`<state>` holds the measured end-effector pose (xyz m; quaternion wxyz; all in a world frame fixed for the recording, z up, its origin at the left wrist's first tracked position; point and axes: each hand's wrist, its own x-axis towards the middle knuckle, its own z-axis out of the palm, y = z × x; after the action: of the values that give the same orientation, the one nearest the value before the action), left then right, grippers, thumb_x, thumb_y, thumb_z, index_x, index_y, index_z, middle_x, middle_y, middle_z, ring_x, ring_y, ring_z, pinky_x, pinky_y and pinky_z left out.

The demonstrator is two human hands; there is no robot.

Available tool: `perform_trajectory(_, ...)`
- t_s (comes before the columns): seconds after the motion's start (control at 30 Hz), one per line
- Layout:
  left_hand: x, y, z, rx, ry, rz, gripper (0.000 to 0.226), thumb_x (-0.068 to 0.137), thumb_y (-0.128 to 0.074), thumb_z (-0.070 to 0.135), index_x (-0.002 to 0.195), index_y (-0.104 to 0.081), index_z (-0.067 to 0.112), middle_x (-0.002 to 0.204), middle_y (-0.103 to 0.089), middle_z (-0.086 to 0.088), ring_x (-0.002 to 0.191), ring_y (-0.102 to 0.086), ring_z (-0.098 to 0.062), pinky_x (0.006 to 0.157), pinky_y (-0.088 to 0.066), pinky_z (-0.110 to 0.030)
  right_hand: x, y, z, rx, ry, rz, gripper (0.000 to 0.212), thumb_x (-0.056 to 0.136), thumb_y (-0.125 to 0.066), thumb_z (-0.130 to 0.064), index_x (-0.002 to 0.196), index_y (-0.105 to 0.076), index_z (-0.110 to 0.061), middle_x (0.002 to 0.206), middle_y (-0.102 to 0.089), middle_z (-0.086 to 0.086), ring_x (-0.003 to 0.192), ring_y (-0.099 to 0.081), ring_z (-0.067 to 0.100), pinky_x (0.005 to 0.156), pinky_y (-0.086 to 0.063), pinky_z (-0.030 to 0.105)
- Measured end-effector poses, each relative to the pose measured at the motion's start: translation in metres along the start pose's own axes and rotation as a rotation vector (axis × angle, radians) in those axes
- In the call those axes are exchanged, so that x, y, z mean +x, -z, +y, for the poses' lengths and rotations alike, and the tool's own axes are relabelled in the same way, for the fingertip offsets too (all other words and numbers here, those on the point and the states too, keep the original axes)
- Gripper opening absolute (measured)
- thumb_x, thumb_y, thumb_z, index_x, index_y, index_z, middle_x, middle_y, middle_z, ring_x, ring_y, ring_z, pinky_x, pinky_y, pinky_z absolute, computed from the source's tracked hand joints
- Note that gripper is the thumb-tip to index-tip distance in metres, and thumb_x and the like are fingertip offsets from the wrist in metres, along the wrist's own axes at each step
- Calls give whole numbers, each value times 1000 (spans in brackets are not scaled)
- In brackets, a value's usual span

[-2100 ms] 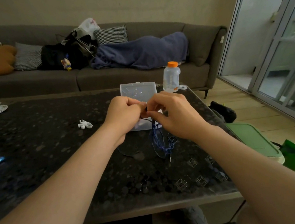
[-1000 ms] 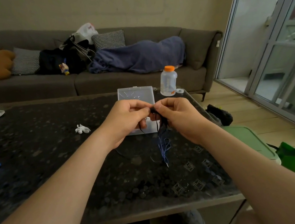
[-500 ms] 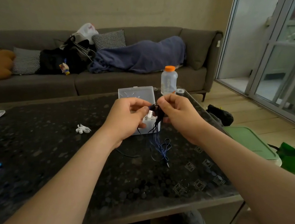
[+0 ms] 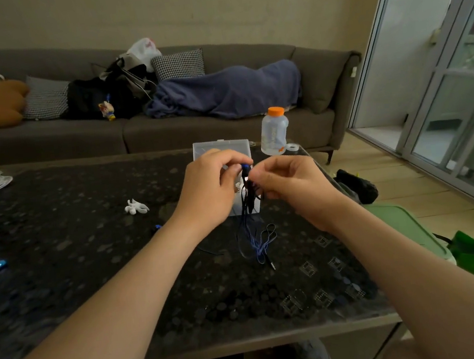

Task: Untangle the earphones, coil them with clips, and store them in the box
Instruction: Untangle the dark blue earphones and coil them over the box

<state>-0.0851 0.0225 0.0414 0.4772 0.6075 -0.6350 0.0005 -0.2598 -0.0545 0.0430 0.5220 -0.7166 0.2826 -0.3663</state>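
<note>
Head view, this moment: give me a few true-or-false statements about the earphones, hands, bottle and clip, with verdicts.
1. The left hand and right hand both pinch the dark blue earphone cord. True.
2. The clear plastic bottle with the orange cap lies on its side. False: it stands upright on the dark speckled table.
3. The cord's loose loops dangle below the hands. True.
4. The small white clip is fastened round the cord. False: it lies on the table, apart, left of the left hand.

Curled, close: left hand [image 4: 211,196], right hand [image 4: 295,188]
</note>
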Motion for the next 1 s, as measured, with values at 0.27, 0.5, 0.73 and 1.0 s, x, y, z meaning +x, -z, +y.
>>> perform_trajectory(0.27,2,7,1,-144,48,-3,23,100,-71,9,115,-76,26,101,-73,15,93,-70,-2,83,-64,-34,2,-3,-1,88,-81,-2,15,101,-71,-21,113,-79,-16,99,-81,7,95,-79,29,102,-57,54)
perform_trajectory(0.5,2,2,0,-293,162,90,19,95,-77,7,108,-79,21,99,-79,8,93,-76,-7,88,-65,-37,6,-8,-1,130,-192,31,35,98,-72,-44,103,-83,-11,101,-81,12,102,-76,30,102,-58,50)
perform_trajectory(0.73,5,3,4,-521,432,246,30,99,-68,-2,117,-73,22,114,-70,-4,98,-76,-16,77,-65,-29,2,-5,-1,-109,-91,9,13,95,-79,-24,100,-82,-12,93,-81,8,92,-78,23,90,-63,40)
perform_trajectory(1.0,3,20,-25,360,404,-58,30,102,-58,12,100,-80,33,130,-44,4,123,-41,-23,103,-39,-36,11,6,7,-239,23,369,6,109,-57,-21,112,-62,-23,88,-68,8,56,-66,12,49,-56,29)
